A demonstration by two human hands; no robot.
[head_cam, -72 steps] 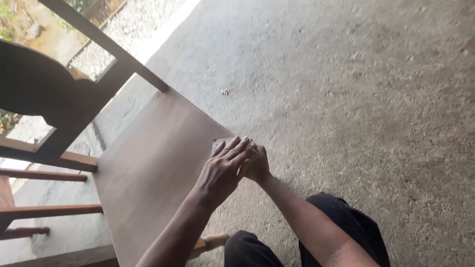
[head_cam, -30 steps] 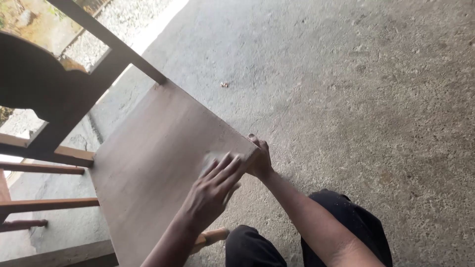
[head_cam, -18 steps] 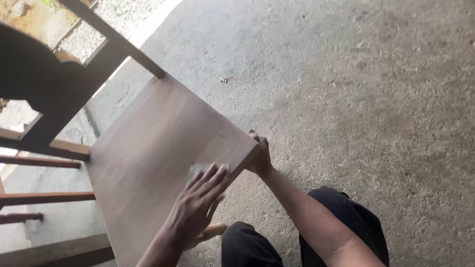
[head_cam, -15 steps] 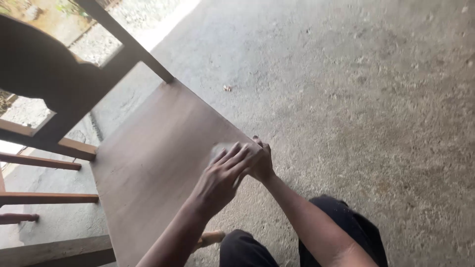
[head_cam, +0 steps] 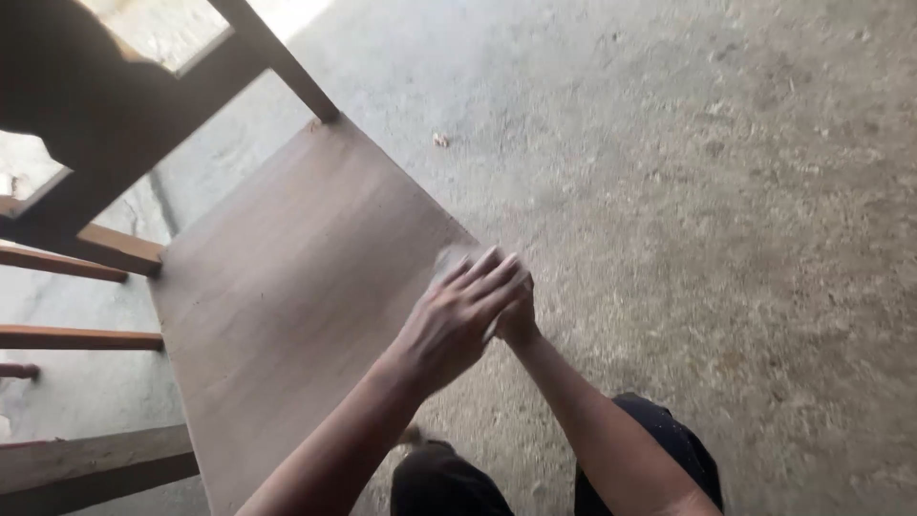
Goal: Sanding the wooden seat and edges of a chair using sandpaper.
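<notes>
A brown wooden chair seat [head_cam: 287, 296] slopes from upper middle to lower left. My left hand [head_cam: 457, 320] lies flat on its right corner, fingers stretched out and pressing a small grey sheet [head_cam: 447, 258] against the wood. Only a pale edge of the sheet shows beyond my fingertips. My right hand [head_cam: 523, 323] is mostly hidden behind the left one and grips the seat's right edge at the corner.
The chair's dark back frame [head_cam: 105, 124] and several wooden rails [head_cam: 76, 336] stand at the left. Rough grey concrete floor [head_cam: 716, 191] fills the right side. My dark-trousered knees [head_cam: 659, 449] are at the bottom edge.
My left hand slid back along the seat toward me, then forward again to the corner beside the right hand. The right hand kept its grip on the edge.
</notes>
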